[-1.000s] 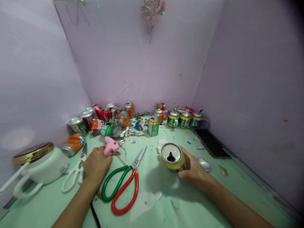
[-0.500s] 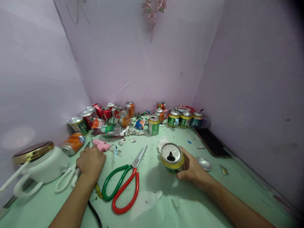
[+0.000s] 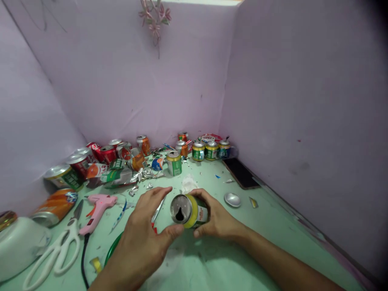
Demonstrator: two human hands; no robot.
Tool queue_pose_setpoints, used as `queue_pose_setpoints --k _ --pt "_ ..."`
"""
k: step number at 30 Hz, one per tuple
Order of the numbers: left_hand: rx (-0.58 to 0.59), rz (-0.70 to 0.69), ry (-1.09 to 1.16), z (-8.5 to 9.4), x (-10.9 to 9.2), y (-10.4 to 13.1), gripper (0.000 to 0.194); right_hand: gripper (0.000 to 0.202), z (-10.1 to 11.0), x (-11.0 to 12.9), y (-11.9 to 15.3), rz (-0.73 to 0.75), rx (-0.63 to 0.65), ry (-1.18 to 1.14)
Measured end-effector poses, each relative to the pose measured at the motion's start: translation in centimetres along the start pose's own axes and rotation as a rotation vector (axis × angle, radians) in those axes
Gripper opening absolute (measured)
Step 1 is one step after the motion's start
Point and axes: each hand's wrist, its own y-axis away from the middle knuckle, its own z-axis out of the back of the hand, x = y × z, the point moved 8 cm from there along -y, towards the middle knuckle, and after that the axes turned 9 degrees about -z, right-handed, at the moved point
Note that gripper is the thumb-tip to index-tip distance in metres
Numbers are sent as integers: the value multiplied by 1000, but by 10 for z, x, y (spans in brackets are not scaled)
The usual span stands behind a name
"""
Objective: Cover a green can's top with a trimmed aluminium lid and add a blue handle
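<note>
A green and yellow drink can (image 3: 190, 213) is tipped on its side above the table, its top with the open mouth facing left and towards me. My right hand (image 3: 214, 218) grips it round the lower body, thumb below and fingers above. My left hand (image 3: 148, 226) is open at the can's top end, fingers spread and thumb close under the rim; whether the thumb touches cannot be made out. Behind the left hand, scissors with green (image 3: 113, 247) and red handles are mostly hidden. A pink glue gun (image 3: 98, 208) lies to the left with its black cord.
White-handled scissors (image 3: 65, 246) and a white pot (image 3: 21, 246) are at the left. Several cans and cut scraps line the back, with one upright can (image 3: 174, 163) nearer. At the right lie a phone (image 3: 242, 173), a small silvery dish (image 3: 233, 199) and a metal scrap (image 3: 253, 202).
My left hand has left the spot beside the glue gun and come over to the can, opening. My right hand has tilted the can leftward. The view has swung right.
</note>
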Motion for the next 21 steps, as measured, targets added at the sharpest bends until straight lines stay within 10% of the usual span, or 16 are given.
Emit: queue_pose_setpoints --k 8,21 --pt "92 256 131 -13 10 -5 60 76 3 -1 0 1 -24 -5" --pt "38 248 37 -17 7 -8 35 75 1 -3 3 -6 -72 64"
